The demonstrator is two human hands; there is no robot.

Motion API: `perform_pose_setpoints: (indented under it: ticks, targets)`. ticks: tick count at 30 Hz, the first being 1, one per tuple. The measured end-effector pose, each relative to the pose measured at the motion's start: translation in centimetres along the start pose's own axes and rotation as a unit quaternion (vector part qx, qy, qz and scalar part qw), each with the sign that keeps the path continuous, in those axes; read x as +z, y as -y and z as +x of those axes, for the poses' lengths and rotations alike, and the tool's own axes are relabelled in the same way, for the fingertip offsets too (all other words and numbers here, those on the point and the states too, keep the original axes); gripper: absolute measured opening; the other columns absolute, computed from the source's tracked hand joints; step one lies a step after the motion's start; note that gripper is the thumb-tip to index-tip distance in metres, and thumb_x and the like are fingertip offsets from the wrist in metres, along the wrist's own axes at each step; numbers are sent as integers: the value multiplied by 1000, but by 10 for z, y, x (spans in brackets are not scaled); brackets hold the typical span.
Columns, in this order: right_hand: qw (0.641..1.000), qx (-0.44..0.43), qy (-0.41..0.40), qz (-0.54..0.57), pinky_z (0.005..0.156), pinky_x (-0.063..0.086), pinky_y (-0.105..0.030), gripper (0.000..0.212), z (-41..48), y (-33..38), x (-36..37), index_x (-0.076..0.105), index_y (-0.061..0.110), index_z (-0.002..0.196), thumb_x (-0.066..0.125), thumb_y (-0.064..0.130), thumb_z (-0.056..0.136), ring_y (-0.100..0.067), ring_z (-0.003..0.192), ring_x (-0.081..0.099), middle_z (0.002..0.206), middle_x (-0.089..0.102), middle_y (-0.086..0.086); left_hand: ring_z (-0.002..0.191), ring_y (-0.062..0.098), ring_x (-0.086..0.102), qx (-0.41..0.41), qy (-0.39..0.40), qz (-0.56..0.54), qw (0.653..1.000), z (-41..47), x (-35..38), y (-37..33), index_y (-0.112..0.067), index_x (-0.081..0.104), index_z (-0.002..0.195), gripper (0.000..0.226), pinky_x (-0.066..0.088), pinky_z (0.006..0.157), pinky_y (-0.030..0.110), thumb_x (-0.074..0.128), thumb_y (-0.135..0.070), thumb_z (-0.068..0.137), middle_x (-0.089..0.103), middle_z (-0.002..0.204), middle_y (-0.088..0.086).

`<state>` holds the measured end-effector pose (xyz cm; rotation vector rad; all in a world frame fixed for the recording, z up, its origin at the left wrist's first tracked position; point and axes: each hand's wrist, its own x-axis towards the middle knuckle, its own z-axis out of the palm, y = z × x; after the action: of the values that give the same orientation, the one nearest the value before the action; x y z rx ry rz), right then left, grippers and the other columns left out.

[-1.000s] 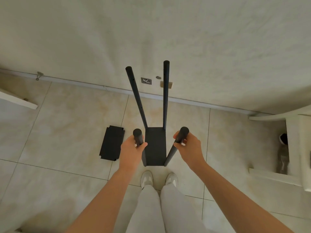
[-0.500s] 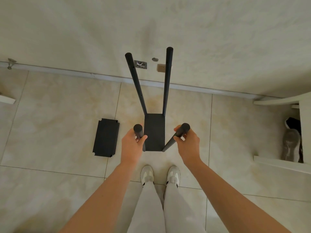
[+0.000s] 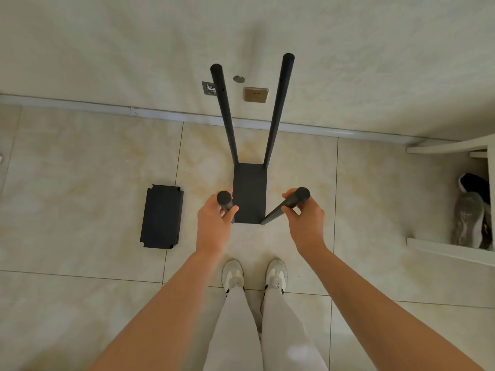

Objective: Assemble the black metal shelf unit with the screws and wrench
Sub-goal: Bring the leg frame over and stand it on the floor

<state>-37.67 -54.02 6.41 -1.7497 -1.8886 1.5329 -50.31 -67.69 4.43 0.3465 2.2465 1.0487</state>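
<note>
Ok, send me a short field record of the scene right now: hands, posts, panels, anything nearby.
left hand: grips the near left post close to its top
right hand: grips the near right post close to its top
far posts: standing, untouched
bottom shelf panel: sits low between the four posts
loose shelf panel: flat on the tiles, left of the posts, apart from them
screws, wrench: not in view
nearby: wall socket behind the posts; shoe in a white rack at right
</note>
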Motion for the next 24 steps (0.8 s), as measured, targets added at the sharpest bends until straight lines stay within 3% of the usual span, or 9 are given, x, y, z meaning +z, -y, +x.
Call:
perform_pose_setpoints:
  ticks: [3, 8, 11, 14, 19, 24]
  targets:
    - [1000, 4, -3, 1, 70, 49, -22, 27, 8, 0, -1, 67, 16, 111, 61, -3, 92, -20, 85, 61, 97, 64, -2, 98, 6, 59, 8, 3, 6, 1000, 8, 4, -3, -12, 64, 128, 36, 42, 78, 0, 70, -5, 93, 63, 107, -5]
    - [1000, 13, -6, -9, 77, 50, -21, 32, 21, 1, -3, 69, 15, 116, 63, -3, 91, -18, 89, 61, 102, 65, -1, 102, 19, 64, -14, 30, 52, 998, 21, 7, -6, -9, 65, 120, 26, 45, 87, 22, 69, -14, 94, 66, 104, 1]
    - [999, -7, 8, -32, 69, 42, -3, 31, 18, -8, -5, 67, 22, 106, 65, -3, 89, -14, 87, 58, 97, 62, 4, 110, 22, 64, -38, 49, 57, 996, 18, 7, -1, -11, 63, 128, 33, 45, 90, 23, 69, -16, 95, 68, 114, 3]
    - [999, -11, 7, -45, 64, 39, 4, 31, 14, -20, -7, 68, 21, 107, 65, -4, 89, -11, 83, 57, 95, 63, 4, 113, 22, 63, -37, 79, 69, 994, 8, 8, 7, -14, 59, 135, 40, 48, 97, 26, 68, -19, 96, 68, 123, 6]
    - [998, -14, 33, -56, 72, 39, 5, 34, 4, -40, -10, 65, 17, 119, 63, -2, 91, -14, 92, 59, 104, 64, 2, 105, 21, 64, -60, 90, 68, 992, -11, 10, 22, -18, 58, 135, 41, 54, 93, 30, 69, -23, 96, 67, 119, 1]
    - [998, 6, 29, -48, 65, 42, 2, 35, 1, -44, -6, 60, 20, 122, 60, 0, 94, -13, 86, 60, 108, 64, -1, 95, 20, 65, -62, 73, 57, 994, -19, 11, 19, -17, 58, 130, 34, 55, 84, 27, 66, -25, 97, 68, 108, -1]
